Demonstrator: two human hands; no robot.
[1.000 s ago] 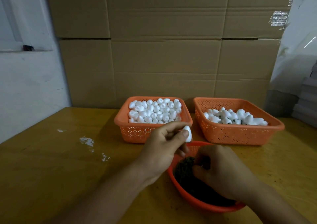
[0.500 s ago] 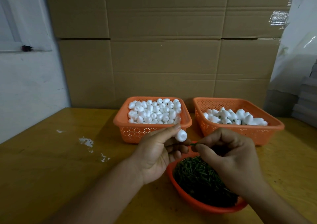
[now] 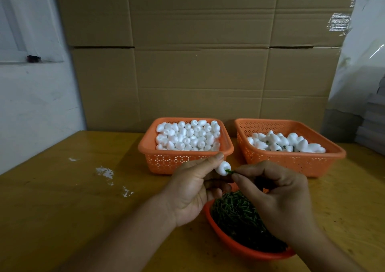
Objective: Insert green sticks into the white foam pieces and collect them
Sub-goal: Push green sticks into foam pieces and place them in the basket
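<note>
matt white foam piece | perforated orange plastic basket | glossy wood table

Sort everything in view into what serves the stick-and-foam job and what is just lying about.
Job: left hand pinching foam piece; right hand pinching green stick; stick bowl; left basket of plain foam; right basket of finished pieces.

Lying about: cardboard boxes; white scraps on table.
</note>
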